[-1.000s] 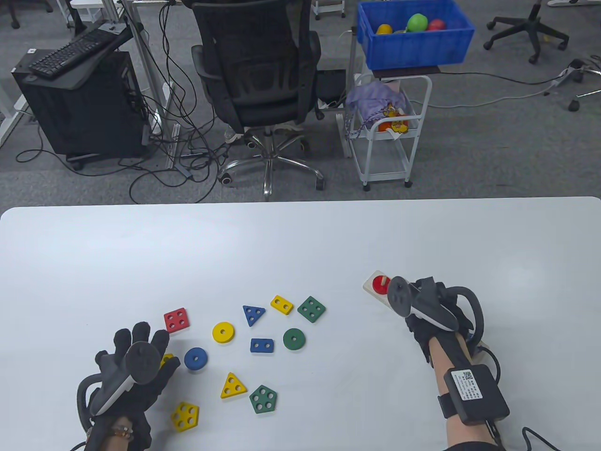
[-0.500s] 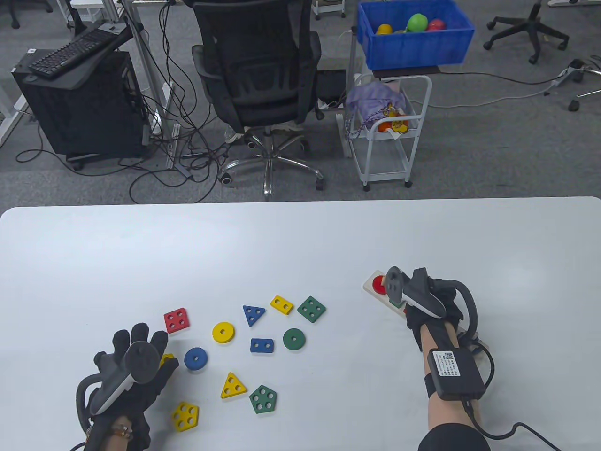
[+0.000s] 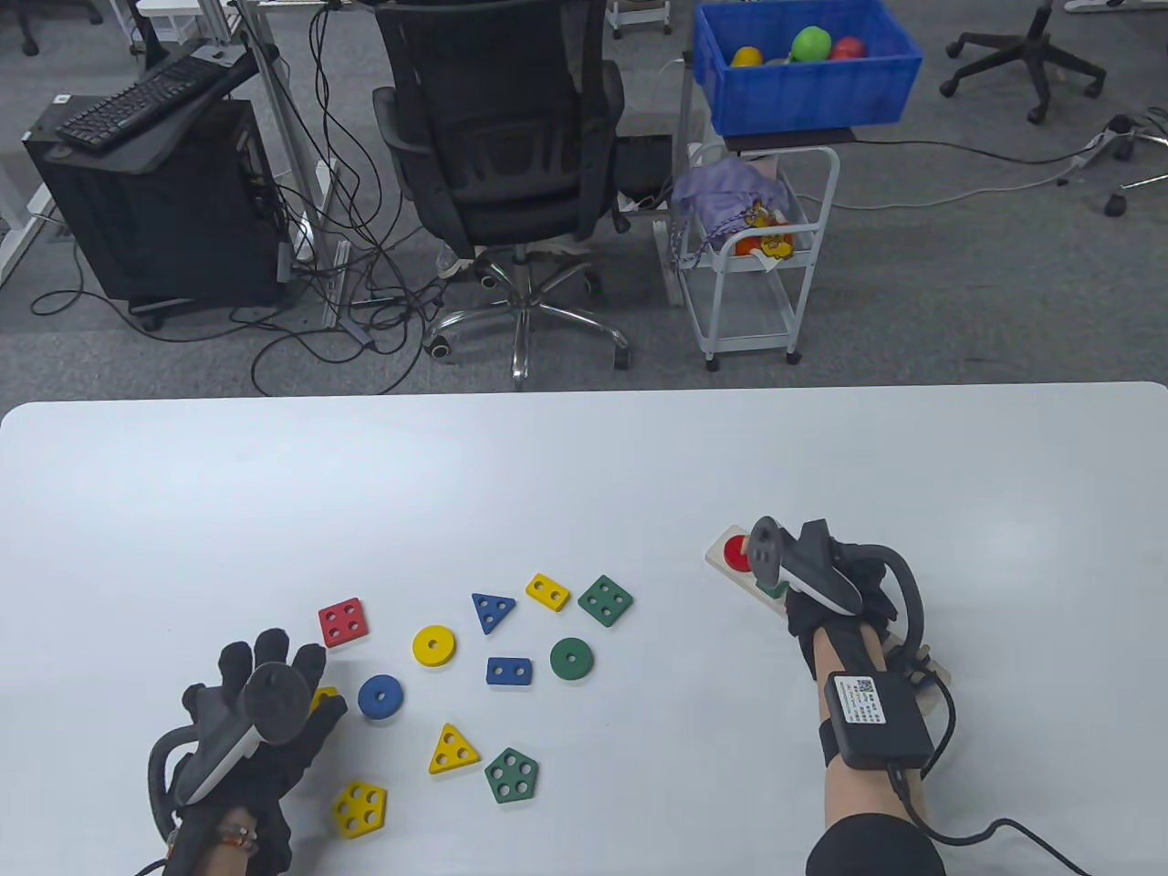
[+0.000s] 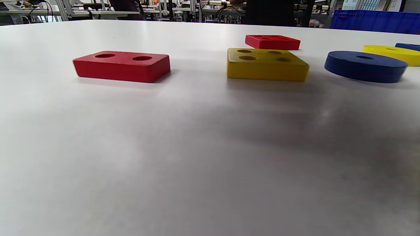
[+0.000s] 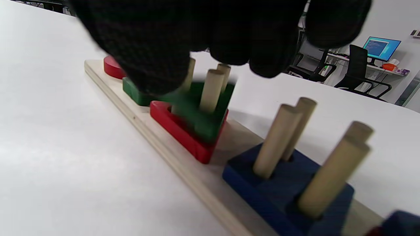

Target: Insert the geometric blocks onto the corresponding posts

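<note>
Pressing green triangle [image 5: 200, 111] onto pegs, right hand [image 3: 826, 584] gripping it
Leaving eleven-odd loose blocks waiting; left hand [image 3: 260, 721] resting flat, empty

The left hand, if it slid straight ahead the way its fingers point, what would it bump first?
Probably the red square block: the left hand points up the table toward it. A yellow block half under the fingers may be nearer.

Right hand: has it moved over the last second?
Yes. The right hand shifted up-view along the peg board, toward the red disc; most movement came early.
</note>
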A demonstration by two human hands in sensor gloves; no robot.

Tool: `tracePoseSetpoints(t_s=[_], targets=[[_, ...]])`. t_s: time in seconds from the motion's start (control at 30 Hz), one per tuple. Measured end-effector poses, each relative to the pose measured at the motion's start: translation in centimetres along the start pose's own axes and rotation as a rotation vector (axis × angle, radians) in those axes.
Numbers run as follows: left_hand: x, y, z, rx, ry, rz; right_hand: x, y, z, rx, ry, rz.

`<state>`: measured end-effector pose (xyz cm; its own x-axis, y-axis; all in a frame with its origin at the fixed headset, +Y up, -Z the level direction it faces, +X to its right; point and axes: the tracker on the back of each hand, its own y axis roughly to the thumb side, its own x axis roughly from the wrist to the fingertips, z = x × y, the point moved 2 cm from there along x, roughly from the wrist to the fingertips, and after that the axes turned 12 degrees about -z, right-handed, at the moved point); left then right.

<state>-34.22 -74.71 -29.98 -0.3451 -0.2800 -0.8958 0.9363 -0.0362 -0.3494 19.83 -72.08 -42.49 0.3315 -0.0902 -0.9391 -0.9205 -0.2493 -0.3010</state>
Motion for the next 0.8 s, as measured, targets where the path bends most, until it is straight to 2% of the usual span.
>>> tracePoseSetpoints(t_s=[0.17,0.3,0.53,0.8], targets=[[0.0,0.0,-0.1,-0.005,0.005,0.002,-0.9,-0.6,1.6,0.042,-0.068,-0.005],[-0.1,0.0,-0.3,-0.010,0.012,0.006,-2.2,0.4,2.9,0.080,-0.092,0.072],[-0.1,0.1,-0.2,-0.011,0.017,0.014,-4.8,6.4,4.3,0.136,-0.094,0.267],[-0.1,0.1,-0.3,-0.018,0.017,0.015,-5.8,13.9,3.3,0.058,-0.074,0.381]])
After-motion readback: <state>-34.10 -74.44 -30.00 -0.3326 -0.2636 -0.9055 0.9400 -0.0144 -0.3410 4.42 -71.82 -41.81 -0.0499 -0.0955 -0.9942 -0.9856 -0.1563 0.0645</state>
